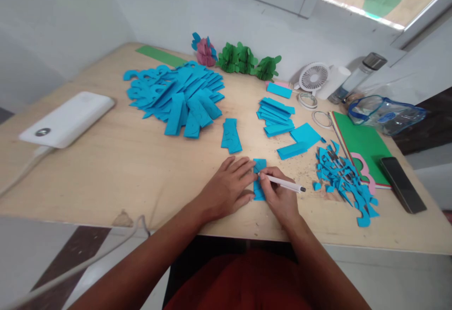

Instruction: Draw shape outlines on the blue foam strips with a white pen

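A narrow blue paper strip (pixel 260 194) with dark drawn lines lies upright before me near the table's front edge. My left hand (pixel 229 185) rests flat, fingers stretched out, with the fingertips along the strip's left edge. In my right hand (pixel 282 201) a white pen (pixel 284 183) is pinched, its tip down at the upper part of the strip. Just beyond, two or so marked blue strips (pixel 231 135) overlap each other. A large heap of folded and cut blue paper pieces (pixel 190 93) spreads farther to the left.
Folded blue papers (pixel 275 114) lie ahead right, with blue scraps (pixel 341 173) nearer. Green paper (pixel 363 145), a phone (pixel 402 185), a small fan (pixel 313 78) and a bottle (pixel 360 77) stand or lie right. Green paper shapes (pixel 236 59) line the wall; a white power bank (pixel 68 119) lies left.
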Available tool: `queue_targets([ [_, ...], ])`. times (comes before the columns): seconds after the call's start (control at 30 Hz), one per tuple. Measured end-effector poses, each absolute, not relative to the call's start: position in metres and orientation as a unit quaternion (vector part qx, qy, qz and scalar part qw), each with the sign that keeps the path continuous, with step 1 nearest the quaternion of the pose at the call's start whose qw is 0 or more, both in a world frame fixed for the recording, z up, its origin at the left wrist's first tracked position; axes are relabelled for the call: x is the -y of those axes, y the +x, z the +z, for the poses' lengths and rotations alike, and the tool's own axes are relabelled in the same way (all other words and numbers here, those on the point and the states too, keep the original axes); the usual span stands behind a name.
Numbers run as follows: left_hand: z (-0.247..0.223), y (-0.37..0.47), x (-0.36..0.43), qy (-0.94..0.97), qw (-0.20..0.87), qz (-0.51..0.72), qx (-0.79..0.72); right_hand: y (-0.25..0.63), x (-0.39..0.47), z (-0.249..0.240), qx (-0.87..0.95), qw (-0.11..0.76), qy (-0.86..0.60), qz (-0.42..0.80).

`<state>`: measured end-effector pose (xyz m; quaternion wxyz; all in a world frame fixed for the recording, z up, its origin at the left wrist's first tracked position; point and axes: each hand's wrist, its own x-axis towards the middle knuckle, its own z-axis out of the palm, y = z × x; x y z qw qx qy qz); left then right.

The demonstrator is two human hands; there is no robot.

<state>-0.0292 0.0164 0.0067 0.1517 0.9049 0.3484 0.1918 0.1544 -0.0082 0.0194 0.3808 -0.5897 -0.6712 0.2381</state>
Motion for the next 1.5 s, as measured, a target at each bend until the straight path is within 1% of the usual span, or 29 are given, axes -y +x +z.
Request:
queue_targets([
  [0.83, 0.0068, -0.0289, -0.0166, 0.904, 0.155, 0.191, -0.349, 0.1553, 0.0073, 0.0194, 0.680, 0.376, -0.589, 0.222],
  [1.5, 0.0074, -0.0290, -0.0164, 0.905, 0.151, 0.190, -0.349, 0.1549, 0.0072, 0.0165, 0.661, 0.400, -0.592, 0.228],
])
